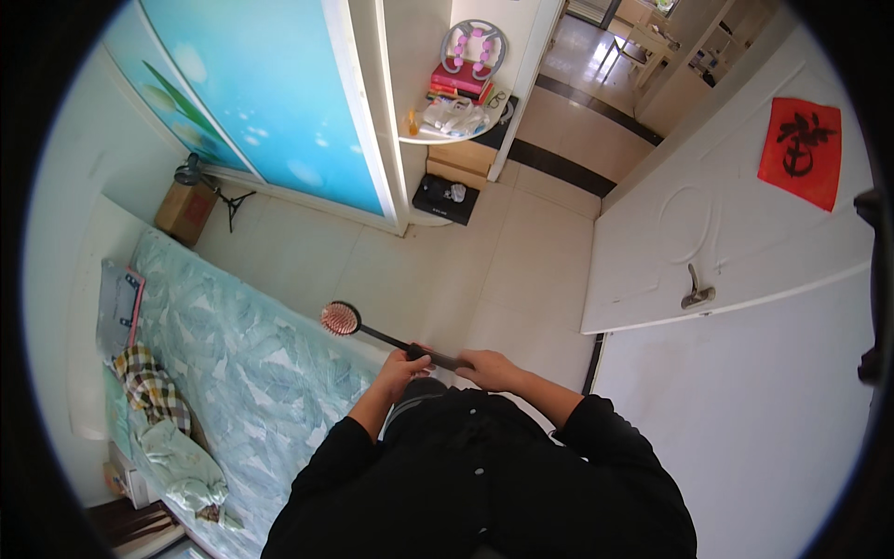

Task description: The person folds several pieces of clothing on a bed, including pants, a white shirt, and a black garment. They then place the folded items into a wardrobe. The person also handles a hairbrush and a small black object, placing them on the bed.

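In front of my waist, both hands hold a long-handled brush [343,319]. Its round head, dotted with copper-pink bristles or knobs, points to the far left over the bed's edge, and its thin handle is dark. My left hand [404,369] is closed round the thicker black part of the handle, thumb on top. A short way to the right, my right hand [488,370] grips the grey-black end of the handle. The fingers of both hands are partly hidden.
A bed [279,363] with leaf-patterned cover lies at the left, with a checked cloth [154,391] on it. Ahead stand a blue sliding-door wardrobe [270,84] and a corner shelf [433,138] with several items. A white door [652,233] stands at the right.
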`<state>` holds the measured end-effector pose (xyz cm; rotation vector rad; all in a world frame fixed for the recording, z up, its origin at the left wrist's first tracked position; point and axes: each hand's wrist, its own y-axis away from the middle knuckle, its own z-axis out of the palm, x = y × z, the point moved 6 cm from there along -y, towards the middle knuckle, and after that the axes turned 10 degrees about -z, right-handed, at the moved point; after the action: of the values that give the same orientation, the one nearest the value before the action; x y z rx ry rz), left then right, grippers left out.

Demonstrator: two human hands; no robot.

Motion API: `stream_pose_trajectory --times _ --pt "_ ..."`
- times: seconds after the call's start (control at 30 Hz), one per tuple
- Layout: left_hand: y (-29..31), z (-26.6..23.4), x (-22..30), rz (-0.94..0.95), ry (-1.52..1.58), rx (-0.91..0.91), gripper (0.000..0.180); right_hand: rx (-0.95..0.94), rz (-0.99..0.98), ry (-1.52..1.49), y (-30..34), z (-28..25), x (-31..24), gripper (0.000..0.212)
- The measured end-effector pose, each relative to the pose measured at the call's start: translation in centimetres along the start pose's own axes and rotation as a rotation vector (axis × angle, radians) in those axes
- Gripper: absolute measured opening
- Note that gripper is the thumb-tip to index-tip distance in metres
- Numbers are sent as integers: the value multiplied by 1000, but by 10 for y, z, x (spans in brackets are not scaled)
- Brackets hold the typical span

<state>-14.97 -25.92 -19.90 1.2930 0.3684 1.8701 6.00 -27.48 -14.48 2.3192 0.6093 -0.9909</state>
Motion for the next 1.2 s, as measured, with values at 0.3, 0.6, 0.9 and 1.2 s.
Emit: stream_pose_trajectory --times 0.3,0.6,0.9,1.2 --pt "-111 63 165 331 -537 10 18 324 -60 102 -81 -129 26 33" --pt "-221 65 237 362 -704 276 26 339 -39 105 -166 -254 126 34" --pt "-253 -24 194 52 -689 771 32 454 23 366 -299 -498 290 22" --pt "-141 -47 20 -370 -170 1139 31 208 115 574 -436 -555 339 22"
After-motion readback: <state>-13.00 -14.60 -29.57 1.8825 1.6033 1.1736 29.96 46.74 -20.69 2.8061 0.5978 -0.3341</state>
